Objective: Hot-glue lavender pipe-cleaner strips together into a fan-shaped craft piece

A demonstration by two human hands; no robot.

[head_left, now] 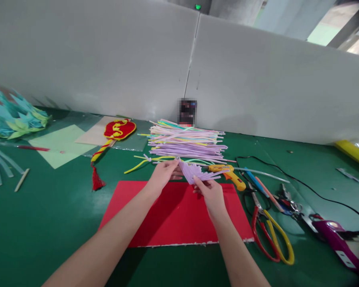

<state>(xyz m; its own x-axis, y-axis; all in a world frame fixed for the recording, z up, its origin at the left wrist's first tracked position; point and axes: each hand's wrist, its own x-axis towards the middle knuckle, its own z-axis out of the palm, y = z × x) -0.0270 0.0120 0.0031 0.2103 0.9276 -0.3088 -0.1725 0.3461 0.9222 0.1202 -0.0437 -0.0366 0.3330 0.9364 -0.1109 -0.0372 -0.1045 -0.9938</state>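
Between my two hands is a fan-shaped piece of lilac pipe cleaners (pixel 192 171), laid side by side with loose ends pointing right. My left hand (pixel 166 170) pinches its upper left tip, where a small shiny spot shows. With thumb on top, my right hand (pixel 208 191) grips its lower edge; the fingers beneath are partly hidden. Under both hands lies a red board (pixel 179 219) with a rough white front edge. Just behind, a heap of pastel pipe cleaners (pixel 187 149) is spread out in rows. A yellow glue gun (pixel 235 177) rests close to my right hand.
Scissors (pixel 269 227) with red and yellow handles lie right of the board, near a purple-handled tool (pixel 336 243) and a black cable (pixel 317 193). Leftward are a red fan ornament (pixel 119 130) with tassel, green paper (pixel 61 145) and a blue-green craft piece (pixel 14 115). A grey partition (pixel 107 59) stands behind.
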